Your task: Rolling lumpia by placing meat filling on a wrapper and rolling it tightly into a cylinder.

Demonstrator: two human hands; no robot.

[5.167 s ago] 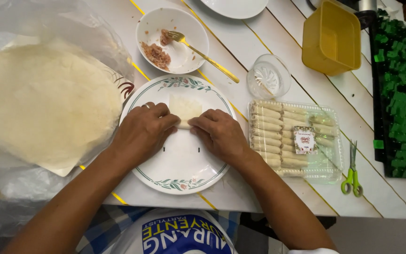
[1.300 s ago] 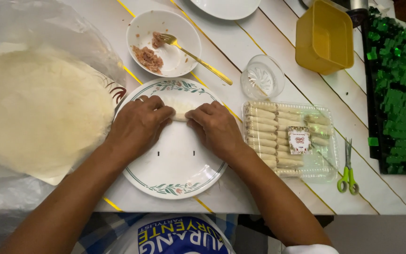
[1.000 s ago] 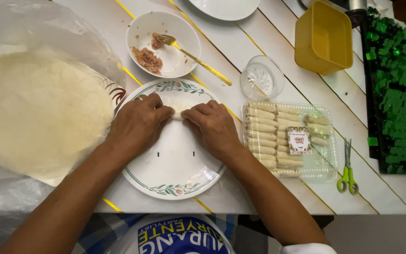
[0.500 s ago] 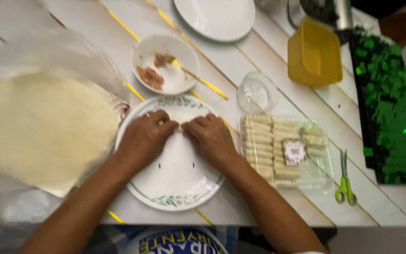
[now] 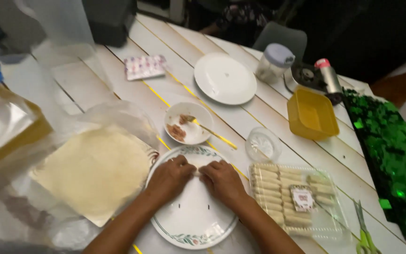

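Two bare hands press together over a small pale roll (image 5: 197,172) on a flower-rimmed plate (image 5: 194,226) at a white plank table (image 5: 278,127). The left hand (image 5: 169,177) and right hand (image 5: 222,180) lie knuckles up, fingers curled down onto the roll, which is mostly hidden beneath them. A stack of thin wrappers (image 5: 95,171) lies to the left in loose plastic. A bowl of filling (image 5: 188,123) with a yellow-handled spoon (image 5: 212,132) sits just beyond the plate, and a clear tray of finished rolls (image 5: 293,200) to the right.

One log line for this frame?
left hand + right hand: pressing wrapper roll | on floral plate | filling bowl behind
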